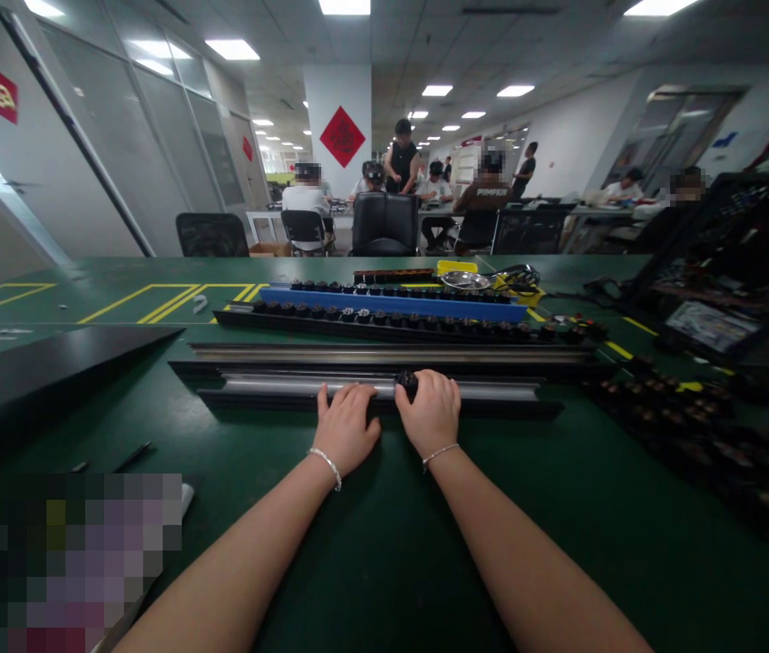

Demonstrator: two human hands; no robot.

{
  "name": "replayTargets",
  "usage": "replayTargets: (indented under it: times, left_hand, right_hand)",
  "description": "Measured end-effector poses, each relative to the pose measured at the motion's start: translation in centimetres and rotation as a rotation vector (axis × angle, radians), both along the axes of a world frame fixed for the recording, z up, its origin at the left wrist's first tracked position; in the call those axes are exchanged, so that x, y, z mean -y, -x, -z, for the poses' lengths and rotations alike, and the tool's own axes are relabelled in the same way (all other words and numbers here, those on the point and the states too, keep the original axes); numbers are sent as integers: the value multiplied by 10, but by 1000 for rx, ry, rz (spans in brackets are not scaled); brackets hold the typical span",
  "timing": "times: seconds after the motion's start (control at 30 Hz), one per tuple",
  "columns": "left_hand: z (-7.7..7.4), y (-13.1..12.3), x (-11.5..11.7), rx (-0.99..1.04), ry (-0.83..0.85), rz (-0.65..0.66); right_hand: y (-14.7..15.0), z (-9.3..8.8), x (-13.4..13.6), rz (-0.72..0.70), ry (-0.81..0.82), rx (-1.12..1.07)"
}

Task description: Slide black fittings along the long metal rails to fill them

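Observation:
Across the green table in front of me lies a long black rail (507, 410) with a grey inner channel. My left hand (349, 424) rests on its near edge, fingers bent over the channel and a little apart; nothing shows in it. At the middle of the rail, my right hand (431, 408) has its thumb and fingers closed round a small round black part (408, 384), whose lower side is hidden. Just behind is a second long black rail (276, 355). Farther back, a black rail (228, 317) and a blue rail (391, 301) carry rows of small black parts.
Many loose black parts (704, 417) are heaped at the right. A metal dish (467, 281) and cables sit at the back. A black panel (51, 363) and a pen (133, 456) lie at the left. Several people sit or stand beyond the table.

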State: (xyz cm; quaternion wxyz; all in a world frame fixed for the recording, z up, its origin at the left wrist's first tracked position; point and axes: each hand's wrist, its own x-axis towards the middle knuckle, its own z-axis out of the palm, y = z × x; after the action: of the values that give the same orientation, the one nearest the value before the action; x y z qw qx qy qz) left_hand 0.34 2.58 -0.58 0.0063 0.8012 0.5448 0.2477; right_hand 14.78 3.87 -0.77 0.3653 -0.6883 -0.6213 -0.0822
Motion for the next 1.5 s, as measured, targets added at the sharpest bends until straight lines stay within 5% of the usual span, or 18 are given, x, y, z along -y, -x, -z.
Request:
replayTargets:
  times: [1.5]
  left_hand:
    - [0,3,-1,-26,2,23]
  right_hand:
    - [-57,-8,5,22,133,41]
